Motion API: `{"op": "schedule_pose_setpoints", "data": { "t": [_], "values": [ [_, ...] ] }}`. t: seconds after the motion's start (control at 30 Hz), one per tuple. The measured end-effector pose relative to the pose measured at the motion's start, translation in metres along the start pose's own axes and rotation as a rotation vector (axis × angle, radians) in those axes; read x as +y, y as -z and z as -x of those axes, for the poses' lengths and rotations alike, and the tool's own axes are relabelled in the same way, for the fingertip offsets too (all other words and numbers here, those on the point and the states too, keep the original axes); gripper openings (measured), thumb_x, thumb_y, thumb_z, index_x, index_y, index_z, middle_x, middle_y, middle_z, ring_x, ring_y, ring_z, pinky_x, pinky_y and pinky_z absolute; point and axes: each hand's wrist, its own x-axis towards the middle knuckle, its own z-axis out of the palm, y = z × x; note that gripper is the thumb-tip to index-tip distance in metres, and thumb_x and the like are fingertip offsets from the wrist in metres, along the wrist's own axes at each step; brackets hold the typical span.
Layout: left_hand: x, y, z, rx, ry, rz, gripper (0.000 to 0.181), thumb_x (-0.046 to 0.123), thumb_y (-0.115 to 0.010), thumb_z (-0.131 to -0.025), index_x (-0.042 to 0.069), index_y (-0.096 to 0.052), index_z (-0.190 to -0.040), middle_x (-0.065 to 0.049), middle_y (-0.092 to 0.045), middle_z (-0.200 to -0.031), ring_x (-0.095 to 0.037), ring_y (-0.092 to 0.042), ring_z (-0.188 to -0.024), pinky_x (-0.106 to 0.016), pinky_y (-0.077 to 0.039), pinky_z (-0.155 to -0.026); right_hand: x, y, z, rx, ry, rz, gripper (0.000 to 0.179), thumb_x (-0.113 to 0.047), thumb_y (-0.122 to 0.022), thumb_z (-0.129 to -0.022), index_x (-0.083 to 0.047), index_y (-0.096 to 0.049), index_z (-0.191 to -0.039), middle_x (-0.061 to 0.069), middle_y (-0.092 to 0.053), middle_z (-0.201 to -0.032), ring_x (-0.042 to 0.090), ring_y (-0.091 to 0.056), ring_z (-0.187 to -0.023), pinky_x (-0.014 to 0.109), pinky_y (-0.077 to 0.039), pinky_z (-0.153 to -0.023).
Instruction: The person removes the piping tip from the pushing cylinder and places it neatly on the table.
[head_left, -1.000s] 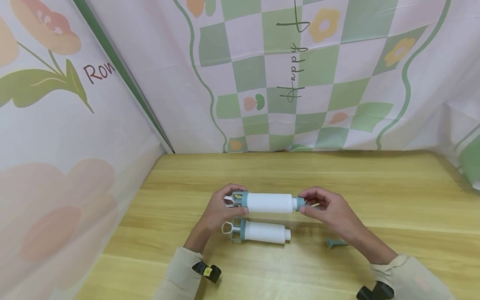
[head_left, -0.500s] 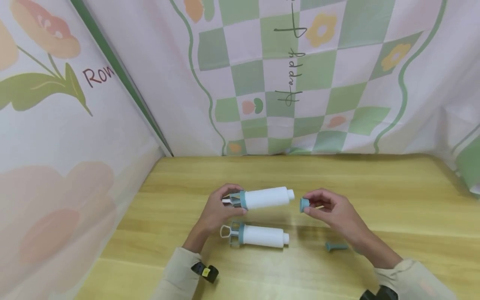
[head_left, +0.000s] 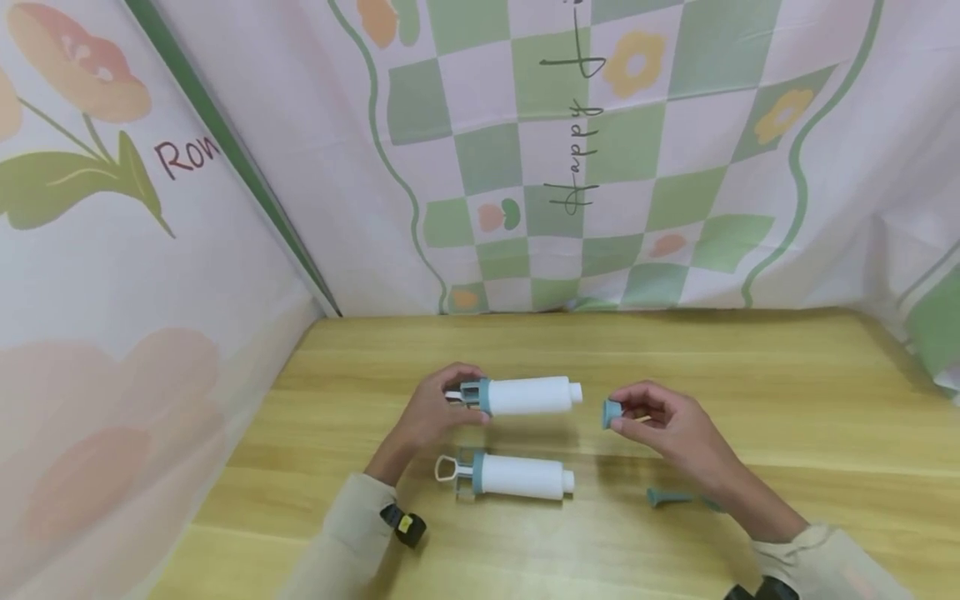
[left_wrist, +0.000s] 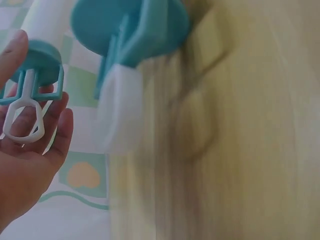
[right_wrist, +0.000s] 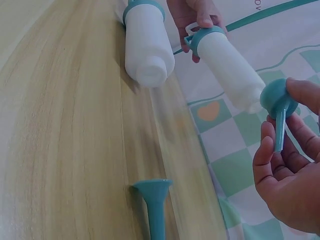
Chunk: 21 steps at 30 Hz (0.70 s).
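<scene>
My left hand [head_left: 431, 408] grips the teal collar end of a white plunger tube [head_left: 528, 396], holding it above the table with its narrow neck pointing right. At the collar end, its white ring handle [left_wrist: 24, 122] shows in the left wrist view. To the right, my right hand [head_left: 675, 425] pinches a teal nozzle cap [head_left: 612, 413], apart from the tube's bare neck. In the right wrist view this nozzle [right_wrist: 276, 100] has a wide round cap and a thin spout. A second white plunger tube [head_left: 522, 477] lies on the table, nearer me.
A teal flared nozzle [head_left: 667, 497] lies on the wooden table [head_left: 525, 550] below my right hand. Another teal piece [head_left: 712, 504] is mostly hidden by my right wrist. Printed curtains [head_left: 487, 158] stand behind the table and on the left.
The nozzle cap has come off the held tube's neck and moved slightly right in my right hand. The tube tilted up, then levelled somewhat, still in my left hand.
</scene>
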Motion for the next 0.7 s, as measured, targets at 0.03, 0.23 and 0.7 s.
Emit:
{"op": "schedule_pose_setpoints", "data": {
  "t": [0.03, 0.23, 0.7],
  "values": [
    [-0.001, 0.0, -0.001, -0.004, 0.001, 0.0, 0.052, 0.008, -0.087, -0.076, 0.01, -0.065, -0.123, -0.006, -0.066, -0.112, -0.023, -0.061, -0.099, -0.039, -0.053, -0.083, 0.001, 0.0, 0.0, 0.001, -0.002, -0.001, 0.029, -0.012, -0.07, -0.095, 0.001, -0.063, -0.119, 0.012, -0.065, -0.106, 0.017, -0.062, -0.094, 0.025, -0.055, -0.078],
    [-0.008, 0.001, -0.008, -0.004, 0.022, -0.008, 0.052, 0.01, -0.087, -0.076, 0.011, -0.066, -0.122, -0.006, -0.066, -0.111, -0.025, -0.061, -0.099, -0.039, -0.054, -0.081, 0.004, 0.003, 0.002, 0.003, -0.005, -0.009, 0.028, -0.011, -0.07, -0.095, 0.001, -0.063, -0.12, 0.011, -0.066, -0.106, 0.017, -0.063, -0.093, 0.026, -0.055, -0.077],
    [-0.023, 0.003, -0.026, -0.002, 0.038, -0.047, 0.05, 0.005, -0.086, -0.076, 0.012, -0.065, -0.121, -0.003, -0.066, -0.116, -0.024, -0.061, -0.104, -0.04, -0.053, -0.087, 0.008, 0.005, 0.003, -0.01, -0.033, -0.011, 0.029, -0.015, -0.071, -0.095, 0.001, -0.062, -0.118, 0.012, -0.065, -0.107, 0.019, -0.062, -0.095, 0.028, -0.055, -0.079]
  ]
}}
